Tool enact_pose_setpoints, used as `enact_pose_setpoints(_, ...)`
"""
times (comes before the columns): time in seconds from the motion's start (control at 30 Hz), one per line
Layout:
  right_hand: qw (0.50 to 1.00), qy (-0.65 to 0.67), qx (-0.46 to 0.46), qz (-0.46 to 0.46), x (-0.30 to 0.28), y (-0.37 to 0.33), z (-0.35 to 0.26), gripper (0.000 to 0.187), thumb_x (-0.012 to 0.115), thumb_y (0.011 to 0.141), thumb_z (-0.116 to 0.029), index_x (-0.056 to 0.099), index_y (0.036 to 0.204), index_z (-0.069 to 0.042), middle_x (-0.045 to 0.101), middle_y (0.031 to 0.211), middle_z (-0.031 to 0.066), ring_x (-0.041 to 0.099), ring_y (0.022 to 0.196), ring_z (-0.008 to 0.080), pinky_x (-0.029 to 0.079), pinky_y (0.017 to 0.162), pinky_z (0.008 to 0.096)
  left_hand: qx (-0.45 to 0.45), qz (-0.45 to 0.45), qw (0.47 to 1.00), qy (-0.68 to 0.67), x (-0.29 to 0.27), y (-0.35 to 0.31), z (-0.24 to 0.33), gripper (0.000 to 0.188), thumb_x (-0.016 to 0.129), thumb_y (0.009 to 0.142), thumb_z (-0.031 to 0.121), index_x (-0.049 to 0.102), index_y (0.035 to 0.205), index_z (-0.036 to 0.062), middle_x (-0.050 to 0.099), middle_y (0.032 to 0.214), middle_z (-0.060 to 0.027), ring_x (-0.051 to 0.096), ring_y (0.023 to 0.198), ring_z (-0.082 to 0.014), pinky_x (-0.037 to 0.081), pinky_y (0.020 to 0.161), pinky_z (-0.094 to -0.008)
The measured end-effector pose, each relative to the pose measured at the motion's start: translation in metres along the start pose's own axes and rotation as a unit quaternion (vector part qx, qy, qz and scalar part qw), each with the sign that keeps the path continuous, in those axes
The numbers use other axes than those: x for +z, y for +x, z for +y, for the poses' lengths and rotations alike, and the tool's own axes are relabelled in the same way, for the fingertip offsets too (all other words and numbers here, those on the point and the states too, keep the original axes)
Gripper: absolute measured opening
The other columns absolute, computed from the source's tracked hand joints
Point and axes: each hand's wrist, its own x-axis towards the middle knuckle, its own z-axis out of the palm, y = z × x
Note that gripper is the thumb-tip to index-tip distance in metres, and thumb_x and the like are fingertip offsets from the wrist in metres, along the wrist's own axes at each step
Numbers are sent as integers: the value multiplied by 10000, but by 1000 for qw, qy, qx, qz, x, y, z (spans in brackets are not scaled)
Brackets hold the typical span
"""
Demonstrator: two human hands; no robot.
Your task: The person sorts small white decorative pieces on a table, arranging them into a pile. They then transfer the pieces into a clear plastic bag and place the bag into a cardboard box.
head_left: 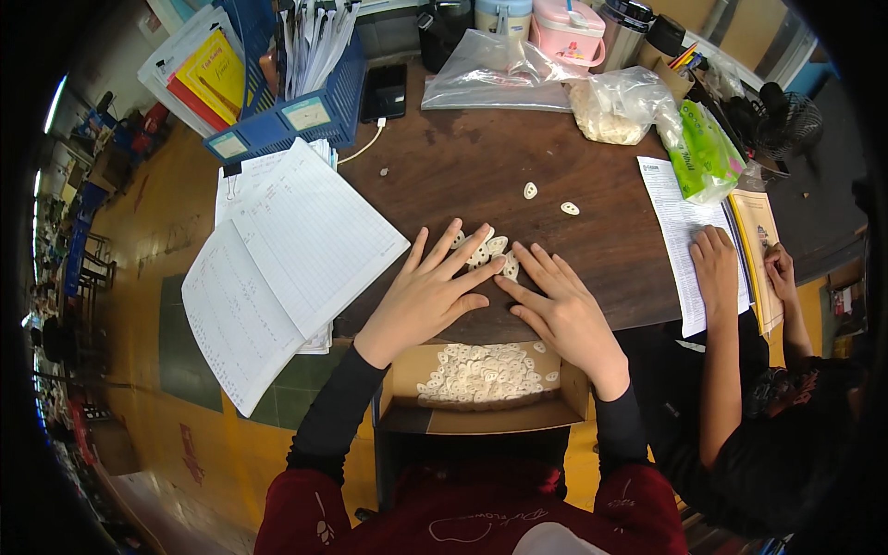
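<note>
A small heap of cream, rounded-triangular pieces with dark holes [498,247] lies on the brown table between my hands. My left hand [430,291] rests flat with its fingers spread, fingertips over the heap's left side. On the right, my right hand [566,305] also lies with fingers stretched out, its fingertips touching the heap's edge. Two loose pieces of the same kind, one here [530,191] and another [570,208], sit farther back. Below my wrists, a cardboard box [453,422] at the table's near edge holds many more such pieces [486,373].
An open notebook [296,240] lies left, before a blue file rack [310,116] and a phone [384,92]. Plastic bags [615,106], a pink container [566,32] and a fan [786,120] stand behind. At right, another person's hands [717,268] rest by papers [680,231].
</note>
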Motion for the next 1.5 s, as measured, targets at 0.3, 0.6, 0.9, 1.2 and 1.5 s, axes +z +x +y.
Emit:
enact_pose_setpoints(0.3,999,-17,-10,-27,-7,-27,2,386,716,913,-184,705,1288,-93,618,1435,83,541,1379,276,406,1165,486,-12,50,998,-45,12,12,10,556,607,995,392,502,1534,304,234,1713,-54,149,1582,-366,108,1249,-634)
enact_pose_setpoints(0.6,990,121,-25,-68,12,-58,-20,420,615,965,-189,642,1366,-66,594,1466,117,518,1403,287,358,1210,449,-23,46,994,-95,11,14,8,522,590,1010,362,516,1524,315,220,1719,-39,110,1590,-366,31,1241,-661)
enact_pose_setpoints(0.9,991,99,-76,40,-8,-33,-5,417,728,896,-146,682,1287,-8,637,1391,162,597,1313,325,469,1123,473,-1,74,985,-156,7,11,4,429,515,1059,397,613,1445,241,298,1690,-69,132,1585,-381,13,1242,-643)
enact_pose_setpoints(1.2,999,40,-12,-9,3,-13,10,434,712,925,-158,656,1329,-11,615,1434,132,569,1348,298,445,1148,457,-78,176,958,-212,8,4,0,455,465,1086,428,693,1330,118,459,1579,-145,278,1528,-423,224,1233,-582)
enact_pose_setpoints(1.5,965,224,-61,-125,-18,-55,-24,436,552,1011,-210,600,1416,-55,559,1506,131,440,1472,276,286,1253,449,-14,123,978,-170,7,4,3,505,407,1081,499,725,1316,186,394,1638,-103,222,1561,-385,135,1263,-557)
